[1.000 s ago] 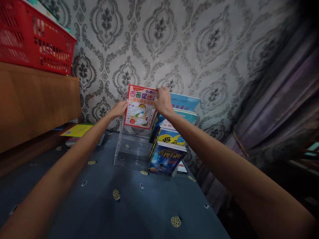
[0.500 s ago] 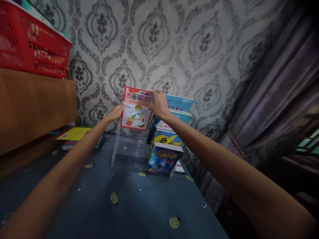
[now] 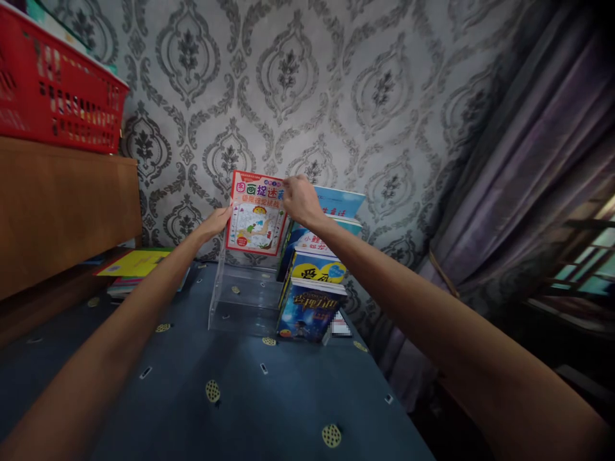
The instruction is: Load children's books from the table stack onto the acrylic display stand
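Observation:
A red-bordered picture book (image 3: 256, 221) stands upright at the back tier of a clear tiered stand (image 3: 243, 296), its cover facing me. My left hand (image 3: 217, 222) grips the book's left edge, with some fingers hidden behind it. At the upper right corner, my right hand (image 3: 302, 200) is closed on the same book. Beside it on the stand's right half, books rise in steps: a dark blue book (image 3: 310, 315) in front, a yellow and blue book (image 3: 317, 270) behind it, and light blue books (image 3: 340, 201) at the back, partly covered by my right arm.
A pile of books with a yellow one (image 3: 137, 262) on top lies at the left, under a wooden cabinet (image 3: 67, 205) holding a red basket (image 3: 72, 96). Patterned wallpaper backs the blue-covered table (image 3: 269, 410). A purple curtain (image 3: 490, 211) hangs at the right.
The view has shifted slightly, so everything sits a little further left. Both hands keep their hold on the red-bordered book, which stays at about the same place on the stand.

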Demonstrator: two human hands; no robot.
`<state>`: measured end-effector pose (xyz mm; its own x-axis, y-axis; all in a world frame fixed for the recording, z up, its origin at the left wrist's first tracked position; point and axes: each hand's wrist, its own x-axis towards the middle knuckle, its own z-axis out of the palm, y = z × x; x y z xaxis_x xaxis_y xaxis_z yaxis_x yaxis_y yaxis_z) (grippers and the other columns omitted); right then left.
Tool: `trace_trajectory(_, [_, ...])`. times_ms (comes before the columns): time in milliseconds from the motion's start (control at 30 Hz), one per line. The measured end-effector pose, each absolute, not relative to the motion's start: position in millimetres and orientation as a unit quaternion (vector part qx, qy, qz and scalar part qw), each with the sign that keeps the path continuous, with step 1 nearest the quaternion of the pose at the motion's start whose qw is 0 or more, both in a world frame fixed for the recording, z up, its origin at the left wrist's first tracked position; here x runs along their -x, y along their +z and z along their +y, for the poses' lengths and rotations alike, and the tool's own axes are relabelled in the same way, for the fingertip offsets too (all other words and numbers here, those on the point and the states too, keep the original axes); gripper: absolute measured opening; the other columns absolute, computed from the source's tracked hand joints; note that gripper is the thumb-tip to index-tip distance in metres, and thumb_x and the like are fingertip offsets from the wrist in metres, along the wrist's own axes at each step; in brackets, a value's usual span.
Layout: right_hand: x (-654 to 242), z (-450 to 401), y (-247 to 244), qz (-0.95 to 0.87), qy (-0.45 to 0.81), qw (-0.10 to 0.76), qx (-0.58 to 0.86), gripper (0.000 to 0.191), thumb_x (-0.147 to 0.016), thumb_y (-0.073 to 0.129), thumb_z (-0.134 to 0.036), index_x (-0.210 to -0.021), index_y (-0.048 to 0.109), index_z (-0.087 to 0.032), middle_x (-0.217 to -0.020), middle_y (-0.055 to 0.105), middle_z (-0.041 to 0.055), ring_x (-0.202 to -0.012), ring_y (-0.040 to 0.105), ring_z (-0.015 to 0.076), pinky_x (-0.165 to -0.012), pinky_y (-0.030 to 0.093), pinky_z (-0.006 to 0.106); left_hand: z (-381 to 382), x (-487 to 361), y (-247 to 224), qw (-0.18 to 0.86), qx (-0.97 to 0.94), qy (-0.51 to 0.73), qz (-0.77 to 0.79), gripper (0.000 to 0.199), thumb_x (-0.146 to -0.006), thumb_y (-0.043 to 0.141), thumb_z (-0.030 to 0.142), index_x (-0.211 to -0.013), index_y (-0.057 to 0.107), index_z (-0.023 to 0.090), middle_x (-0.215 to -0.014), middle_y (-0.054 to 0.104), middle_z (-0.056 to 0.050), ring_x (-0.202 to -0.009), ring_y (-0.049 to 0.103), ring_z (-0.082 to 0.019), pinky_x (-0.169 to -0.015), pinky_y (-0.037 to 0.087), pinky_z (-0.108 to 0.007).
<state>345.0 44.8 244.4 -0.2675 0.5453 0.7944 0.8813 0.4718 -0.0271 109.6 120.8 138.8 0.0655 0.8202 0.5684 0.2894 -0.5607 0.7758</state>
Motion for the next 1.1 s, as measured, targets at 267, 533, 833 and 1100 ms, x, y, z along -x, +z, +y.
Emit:
trace_trajectory(267, [-356,47,241,-0.787,-0.215,0.392,0.425,0.04,-0.083,0.044,-0.01,-0.114,0.069,-0.009,-0.121,0.063,0.0204,-0.111,0.059,0.0338,-0.1,0.047,0.048,117,-111,139,0.252,-0.691,0.559,0.382,0.072,-0.076,0.049,0.08,-0.089,0.073,0.014,-0.089,0.077,-0.009,-0.091,0.065,-0.027,-0.083,0.051,-0.035])
trace_trajectory(533, [-356,49,239,-0.778,-0.221,0.408,0.423,0.035,-0.083,0.046,-0.011,-0.107,0.072,-0.011,-0.122,0.062,0.0196,-0.114,0.058,0.0328,-0.102,0.045,0.046,112,-102,143,0.23,-0.7,0.543,0.403,0.063,-0.076,0.049,0.075,-0.087,0.067,0.015,-0.083,0.071,-0.007,-0.082,0.061,-0.023,-0.07,0.049,-0.031])
trace_trajectory(833, [-359,55,234,-0.777,-0.236,0.422,0.404,0.034,-0.085,0.046,-0.013,-0.104,0.074,-0.014,-0.126,0.061,0.0171,-0.122,0.052,0.0334,-0.107,0.042,0.05,106,-95,144,0.219,-0.703,0.547,0.398,0.045,-0.079,0.056,0.063,-0.082,0.06,0.018,-0.079,0.066,-0.002,-0.08,0.06,-0.02,-0.065,0.048,-0.028])
trace_trajectory(1100, [-355,50,238,-0.781,-0.256,0.38,0.424,0.038,-0.085,0.045,-0.013,-0.11,0.074,-0.011,-0.128,0.061,0.0196,-0.122,0.052,0.0337,-0.106,0.042,0.048,108,-100,152,0.274,-0.736,0.518,0.338,0.04,-0.063,0.073,0.041,-0.093,0.063,0.016,-0.082,0.073,-0.004,-0.076,0.064,-0.02,-0.065,0.049,-0.028])
